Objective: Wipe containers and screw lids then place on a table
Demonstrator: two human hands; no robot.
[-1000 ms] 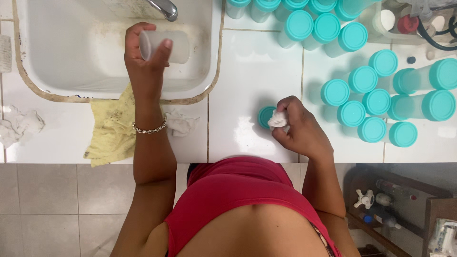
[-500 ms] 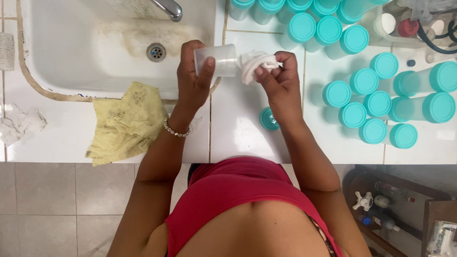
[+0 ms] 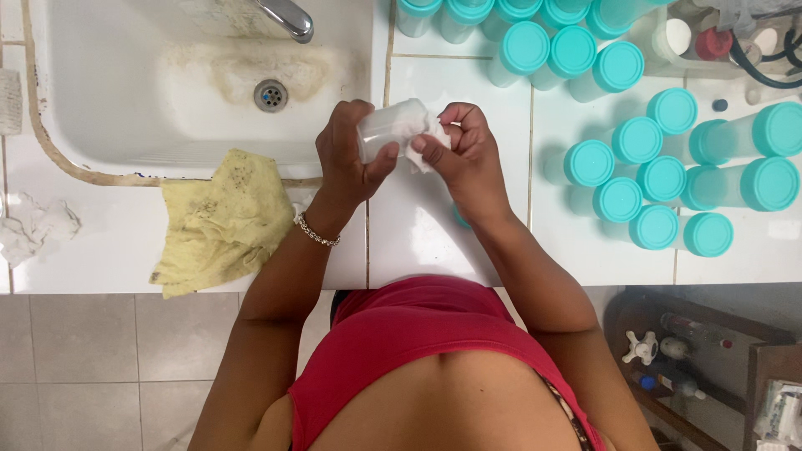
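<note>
Both hands are drawing closer together than half a second ago, and the white tissue [image 3: 424, 138] is now pushing into the mouth of the clear jar [image 3: 391, 127] instead of hanging just outside it. That jar is lying on its side in the air, over the counter [image 3: 434, 242] just beside the right rim of the sink [image 3: 125, 100]. It is looking light, stiff and smooth, likely slippery if wet, so the round wall is the safest place to grip, as is being done now.

Curling around that wall, the left hand [image 3: 349, 159] is closing on the jar with thumb below and fingers over the top. Facing it, the right hand [image 3: 466, 154] is pinching the tissue between thumb and fingertips at the jar's open end.

A teal lid [image 3: 460, 219] is peeking out from under the right forearm, resting on the counter. Toward the left, a yellow cloth [image 3: 221, 221] is draping over the sink's front rim, and a crumpled white wad [image 3: 33, 225] is lying near the counter's left edge. Along the right side and far edge, many jars with teal lids [image 3: 635, 184] are standing or lying in a cluster.
</note>
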